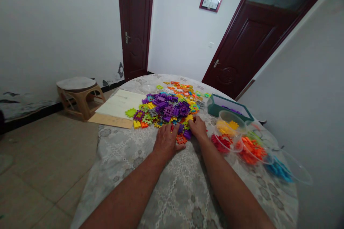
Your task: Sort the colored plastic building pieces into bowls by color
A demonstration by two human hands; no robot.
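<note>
A heap of plastic gear-shaped building blocks [168, 109], mostly purple with yellow, green, orange and blue ones among them, lies on the cloth-covered table. My left hand [167, 140] rests at the heap's near edge, palm down, with fingers stretched forward and the thumb apart. By its thumb lies an orange gear-shaped block [181, 139]. At the heap's near right side, my right hand [198, 128] has its fingers drawn together against a yellow gear-shaped block [189, 118]. Its fingertips are partly hidden among the pieces.
Clear round tubs to the right hold sorted blocks: yellow [228, 127], red [220, 144], orange [251, 150] and blue [279, 169]. Behind them stands a green box [212, 110] with purple pieces. Left are a pale sheet [118, 103], a cardboard strip [110, 120] and a stool [76, 83].
</note>
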